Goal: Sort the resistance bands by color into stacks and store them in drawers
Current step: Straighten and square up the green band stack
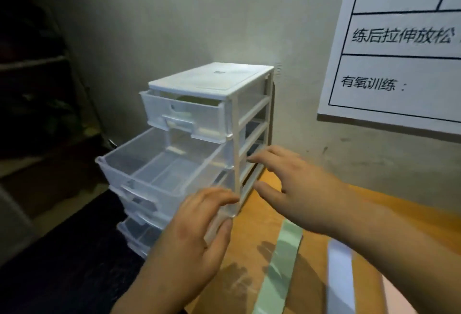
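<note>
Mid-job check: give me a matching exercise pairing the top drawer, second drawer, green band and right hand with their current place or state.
Things:
1 top drawer
2 second drawer
3 green band
4 right hand

Places or states:
A lying flat on the table
B pulled far out
C fingers spread, beside the drawer unit
D almost pushed in

Pairs: 1-D, 2-B, 3-A, 4-C

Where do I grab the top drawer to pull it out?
Take the handle in the middle of the top drawer, reaching from its front. The handle sticks out like a lip there, and the drawer likely slides straight forward.
</note>
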